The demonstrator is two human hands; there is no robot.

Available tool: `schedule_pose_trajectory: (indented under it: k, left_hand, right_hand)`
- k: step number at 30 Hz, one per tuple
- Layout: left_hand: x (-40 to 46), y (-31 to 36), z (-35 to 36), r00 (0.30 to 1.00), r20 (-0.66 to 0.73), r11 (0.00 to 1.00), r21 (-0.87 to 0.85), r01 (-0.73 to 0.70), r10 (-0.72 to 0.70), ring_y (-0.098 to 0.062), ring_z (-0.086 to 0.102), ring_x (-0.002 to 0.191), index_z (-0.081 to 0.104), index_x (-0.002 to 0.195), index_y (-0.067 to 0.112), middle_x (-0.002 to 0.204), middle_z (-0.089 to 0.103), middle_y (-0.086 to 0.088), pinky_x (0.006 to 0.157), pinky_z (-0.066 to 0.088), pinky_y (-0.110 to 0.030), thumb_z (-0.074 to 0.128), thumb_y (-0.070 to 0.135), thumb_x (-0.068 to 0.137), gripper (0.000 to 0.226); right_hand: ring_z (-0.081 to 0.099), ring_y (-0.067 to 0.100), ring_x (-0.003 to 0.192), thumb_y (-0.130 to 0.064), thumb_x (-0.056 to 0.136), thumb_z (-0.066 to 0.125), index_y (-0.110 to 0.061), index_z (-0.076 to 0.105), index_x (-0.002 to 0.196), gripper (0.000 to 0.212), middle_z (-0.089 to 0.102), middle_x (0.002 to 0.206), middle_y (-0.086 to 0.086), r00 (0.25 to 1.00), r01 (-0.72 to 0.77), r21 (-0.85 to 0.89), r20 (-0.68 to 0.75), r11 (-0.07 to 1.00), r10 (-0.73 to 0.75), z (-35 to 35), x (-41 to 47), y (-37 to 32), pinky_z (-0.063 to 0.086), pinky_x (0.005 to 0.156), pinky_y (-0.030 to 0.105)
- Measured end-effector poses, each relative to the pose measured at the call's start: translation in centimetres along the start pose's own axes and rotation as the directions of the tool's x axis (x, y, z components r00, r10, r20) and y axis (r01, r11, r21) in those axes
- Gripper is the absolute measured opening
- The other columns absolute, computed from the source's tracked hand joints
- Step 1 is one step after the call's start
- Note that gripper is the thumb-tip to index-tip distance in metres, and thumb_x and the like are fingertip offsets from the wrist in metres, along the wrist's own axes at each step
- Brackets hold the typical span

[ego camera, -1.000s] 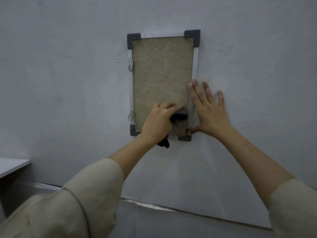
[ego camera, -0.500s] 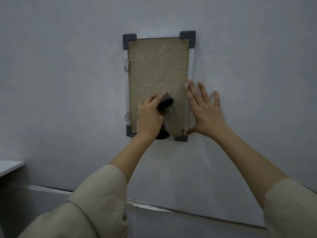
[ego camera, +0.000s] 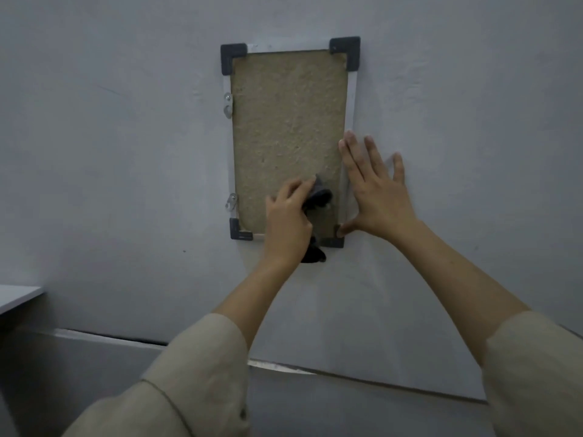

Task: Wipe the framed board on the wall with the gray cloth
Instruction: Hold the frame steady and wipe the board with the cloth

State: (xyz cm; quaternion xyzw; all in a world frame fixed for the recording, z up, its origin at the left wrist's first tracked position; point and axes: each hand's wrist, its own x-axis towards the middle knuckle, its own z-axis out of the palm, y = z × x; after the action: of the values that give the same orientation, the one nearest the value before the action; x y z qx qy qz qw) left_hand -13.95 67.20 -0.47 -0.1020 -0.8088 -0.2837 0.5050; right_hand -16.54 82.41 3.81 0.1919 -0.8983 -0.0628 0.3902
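1. Two beige sleeves (ego camera: 195,373) fill the near edge, at 7 and 4 o'clock, with bare forearms reaching up to the wall (ego camera: 110,152).
2. The left hand (ego camera: 288,222) has its fingers curled round the gray cloth (ego camera: 318,197), pressing it on the board (ego camera: 287,127) near the 5 o'clock corner; a cloth end hangs below the frame.
3. The right hand (ego camera: 377,190) lies flat, fingers spread wide, on the board's 3 o'clock edge and the wall.
4. A shelf corner (ego camera: 15,296) shows at 9 o'clock.
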Motion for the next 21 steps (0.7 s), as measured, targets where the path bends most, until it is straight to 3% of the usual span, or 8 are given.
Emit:
schedule_pose_trajectory:
  k: [5, 8, 13, 21]
  left_hand:
    - [-0.9, -1.6, -0.6, 0.984, 0.136, 0.991, 0.054, -0.125, 0.117, -0.037, 0.050, 0.104, 0.054, 0.128, 0.016, 0.128, 0.055, -0.012, 0.092, 0.041, -0.038, 0.043, -0.018, 0.079, 0.061]
    - [-2.0, -3.3, -1.4, 0.991, 0.121, 0.997, 0.049, -0.058, 0.052, -0.036, 0.051, 0.106, 0.055, 0.127, 0.015, 0.125, 0.057, -0.013, 0.095, 0.043, -0.041, 0.043, -0.021, 0.076, 0.064]
    - [-4.0, -4.1, -1.2, 0.996, 0.090, 0.999, 0.044, 0.009, -0.013, -0.035, 0.049, 0.105, 0.054, 0.128, 0.018, 0.125, 0.056, -0.011, 0.091, 0.041, -0.035, 0.044, -0.019, 0.076, 0.065]
    - [-0.5, -2.2, -1.5, 0.996, 0.075, 0.998, 0.035, -0.051, 0.048, -0.035, 0.050, 0.106, 0.056, 0.126, 0.014, 0.124, 0.056, -0.013, 0.092, 0.043, -0.038, 0.042, -0.017, 0.078, 0.060]
  right_hand:
    - [-0.016, 0.024, 0.145, -0.063, 0.046, 0.080, -0.015, -0.015, 0.149, 0.148, -0.020, 0.157, -0.002, 1.000, 0.005, 0.004, -0.006, 1.000, -0.005, -0.1, -0.1, 0.0, 0.003, 0.112, 0.063]
    - [-0.016, 0.024, 0.145, -0.065, 0.046, 0.079, -0.015, -0.015, 0.149, 0.148, -0.020, 0.157, -0.001, 1.000, 0.006, -0.008, -0.007, 1.000, -0.006, -0.1, -0.1, 0.0, 0.004, 0.111, 0.063]
    - [-0.017, 0.024, 0.144, -0.065, 0.046, 0.079, -0.014, -0.016, 0.149, 0.149, -0.020, 0.157, -0.001, 1.000, 0.008, -0.011, -0.004, 1.000, -0.008, 0.0, -0.1, 0.0, 0.003, 0.111, 0.062]
    - [-0.015, 0.024, 0.145, -0.064, 0.046, 0.080, -0.015, -0.017, 0.148, 0.149, -0.020, 0.157, -0.001, 1.000, 0.008, -0.019, -0.009, 1.000, -0.008, 0.0, -0.1, 0.0, 0.003, 0.111, 0.062]
